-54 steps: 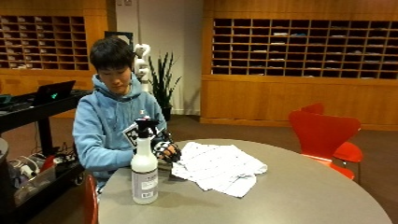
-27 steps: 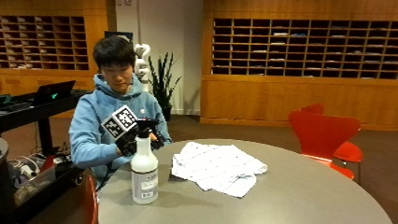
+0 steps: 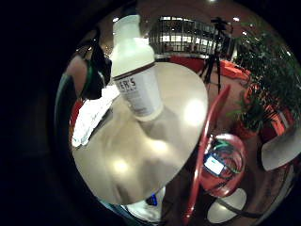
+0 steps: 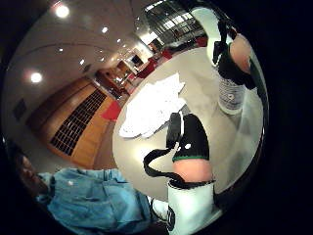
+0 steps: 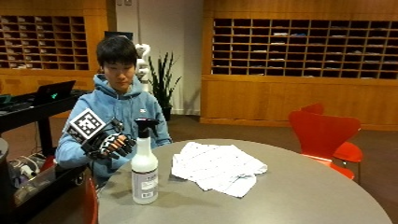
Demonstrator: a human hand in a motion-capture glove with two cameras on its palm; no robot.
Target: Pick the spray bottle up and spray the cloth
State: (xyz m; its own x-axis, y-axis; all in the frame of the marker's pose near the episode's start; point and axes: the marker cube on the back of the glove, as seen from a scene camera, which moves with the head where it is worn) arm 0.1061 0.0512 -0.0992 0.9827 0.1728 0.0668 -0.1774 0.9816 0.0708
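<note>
Reaching w/ our black-gloved right hand (image 5: 110,144), fingers loosely curled, holding nothing | white plastic spray bottle w/ black trigger head (image 5: 144,169) upright on round grey table (image 5: 298,196), just beside hand | crumpled white cloth (image 5: 217,167) nearby | risk: tall narrow bottle, we could knock it over if approach clips head.
</note>
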